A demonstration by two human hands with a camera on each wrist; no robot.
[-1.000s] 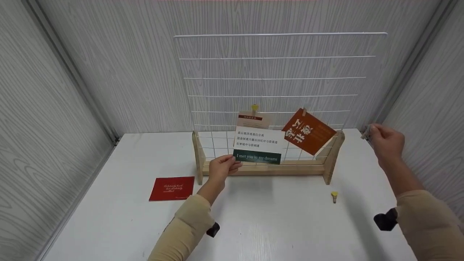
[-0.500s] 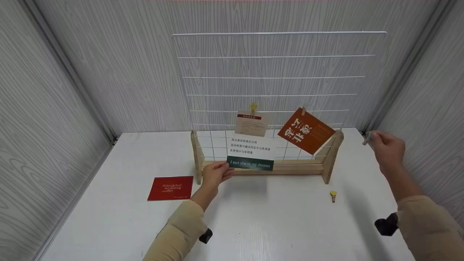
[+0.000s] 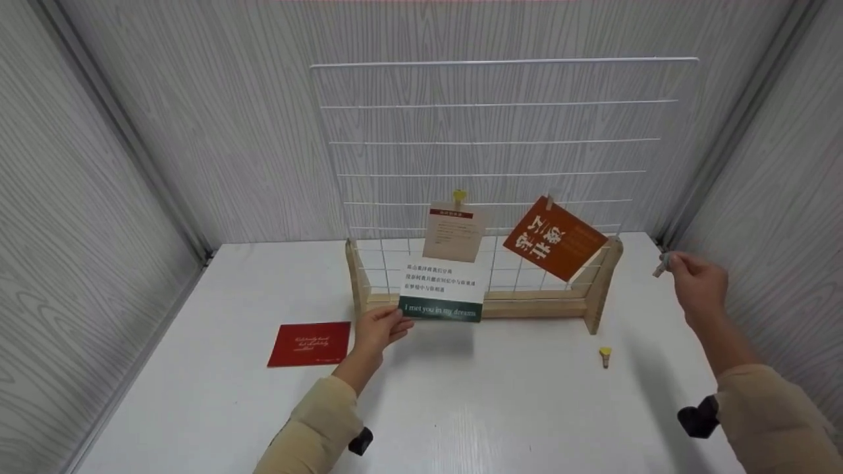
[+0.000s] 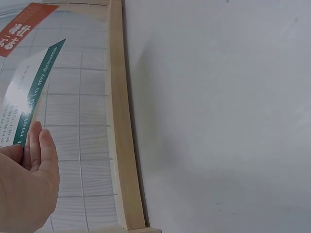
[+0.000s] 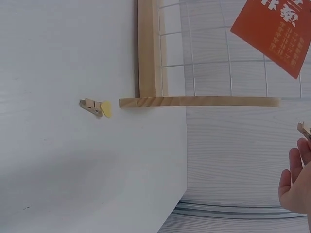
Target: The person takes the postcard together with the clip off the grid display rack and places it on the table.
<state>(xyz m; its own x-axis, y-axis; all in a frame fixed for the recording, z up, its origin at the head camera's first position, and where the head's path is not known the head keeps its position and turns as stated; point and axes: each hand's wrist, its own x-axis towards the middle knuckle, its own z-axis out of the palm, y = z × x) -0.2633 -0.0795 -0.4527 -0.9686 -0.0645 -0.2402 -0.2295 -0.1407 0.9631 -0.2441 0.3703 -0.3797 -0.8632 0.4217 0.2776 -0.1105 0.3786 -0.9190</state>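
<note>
My left hand [image 3: 375,339] pinches the lower left corner of a white and green card [image 3: 441,289] in front of the wire grid rack. In the left wrist view, the thumb is on one side of that card [image 4: 36,92] and the fingers are on the other. Off the rack's right side, my right hand [image 3: 701,286] holds a small wooden clothespin [image 3: 660,265] at its fingertips. A beige card [image 3: 454,237] hangs from the grid by a clothespin with a yellow top [image 3: 460,195]. To its right, an orange-red card [image 3: 556,240] hangs tilted from another clothespin [image 3: 550,201].
The rack has a wooden base [image 3: 540,308] on the white table [image 3: 500,408]. A red card [image 3: 309,343] lies at the left. Right of the base's front lies a clothespin with a yellow heart [image 3: 605,357]. Wood-grain panels [image 3: 197,131] enclose the table.
My left hand has moved the white and green card down and left, uncovering more of the beige card. My right hand has lowered slightly with its clothespin.
</note>
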